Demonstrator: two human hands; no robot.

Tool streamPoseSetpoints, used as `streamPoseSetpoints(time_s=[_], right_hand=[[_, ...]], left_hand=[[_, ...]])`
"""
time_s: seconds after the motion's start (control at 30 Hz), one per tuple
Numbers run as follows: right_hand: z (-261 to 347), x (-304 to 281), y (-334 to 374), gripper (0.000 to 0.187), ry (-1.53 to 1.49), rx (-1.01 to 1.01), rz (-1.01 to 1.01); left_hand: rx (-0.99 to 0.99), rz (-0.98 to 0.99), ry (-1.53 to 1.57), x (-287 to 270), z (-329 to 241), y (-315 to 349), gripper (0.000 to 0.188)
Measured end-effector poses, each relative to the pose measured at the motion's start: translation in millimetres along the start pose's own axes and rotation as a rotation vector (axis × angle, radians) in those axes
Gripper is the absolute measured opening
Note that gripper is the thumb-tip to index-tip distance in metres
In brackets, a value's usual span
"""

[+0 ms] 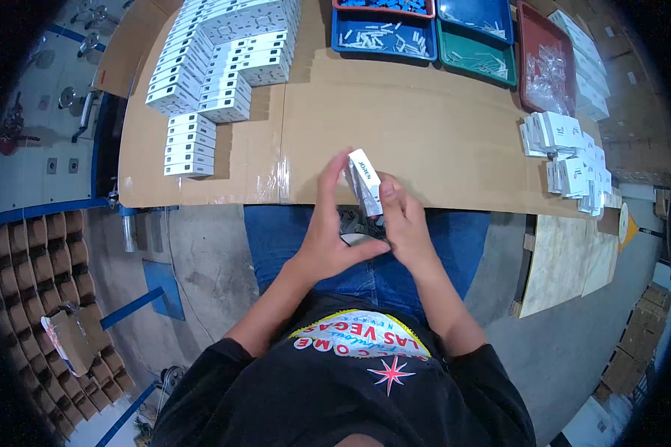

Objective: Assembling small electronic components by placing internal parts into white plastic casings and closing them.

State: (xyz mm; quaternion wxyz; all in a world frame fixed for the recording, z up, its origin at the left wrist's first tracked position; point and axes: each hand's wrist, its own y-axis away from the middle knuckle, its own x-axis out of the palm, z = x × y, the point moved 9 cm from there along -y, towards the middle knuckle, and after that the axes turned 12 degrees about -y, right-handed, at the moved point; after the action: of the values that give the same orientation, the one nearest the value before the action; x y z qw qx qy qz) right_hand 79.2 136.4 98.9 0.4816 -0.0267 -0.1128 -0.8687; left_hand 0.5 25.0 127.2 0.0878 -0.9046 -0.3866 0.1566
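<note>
A small white box (370,177) with dark print and a grey side is held tilted over the front edge of the table. My right hand (408,227) grips its lower right side between thumb and fingers. On the other side, my left hand (328,227) curves around the box, with fingertips against its upper left edge. The left thumb stretches across below the box toward the right hand. Something pale and grey shows between the hands under the box; what it is I cannot make out.
Stacked white boxes (190,145) stand at the table's left. At the back are a blue tray (384,52) of small white parts, a green tray (477,63) and a red tray (529,82) with clear bags. White packets (566,138) pile at the right edge. The cardboard-covered tabletop (328,112) lies between.
</note>
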Motion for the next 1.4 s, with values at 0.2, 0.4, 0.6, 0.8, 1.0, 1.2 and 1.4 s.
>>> streamPoseSetpoints(time_s=[0.2,0.4,0.6,0.8,1.0,1.2,1.4], right_hand=[[-5.2,-0.7,1.9,0.053,0.095,0.001,0.174],[6.1,7.5,11.4,0.041,0.092,-0.008,0.257],[-1.5,1.1,7.1,0.056,0.158,0.019,0.158],[24.6,9.0,8.0,0.069,0.072,-0.088,0.115],[24.9,19.6,13.2,0.061,0.135,-0.175,0.228],[17.4,19.5,11.9,0.059,0.183,-0.158,0.194],[14.2,20.2,11.2,0.057,0.105,-0.085,0.25]], left_hand=[[-0.01,0.059,-0.255,-10.2,13.5,-0.8,0.098],[-0.049,0.187,-0.021,-12.9,23.9,2.4,0.091],[-0.229,0.311,0.24,-1.6,19.3,13.6,0.104],[-0.285,0.371,0.328,16.0,22.0,20.3,0.104],[-0.246,0.225,0.325,16.6,32.1,27.1,0.096],[-0.165,0.199,0.157,24.5,16.7,28.8,0.096],[-0.182,0.229,0.112,23.6,30.4,34.4,0.082]])
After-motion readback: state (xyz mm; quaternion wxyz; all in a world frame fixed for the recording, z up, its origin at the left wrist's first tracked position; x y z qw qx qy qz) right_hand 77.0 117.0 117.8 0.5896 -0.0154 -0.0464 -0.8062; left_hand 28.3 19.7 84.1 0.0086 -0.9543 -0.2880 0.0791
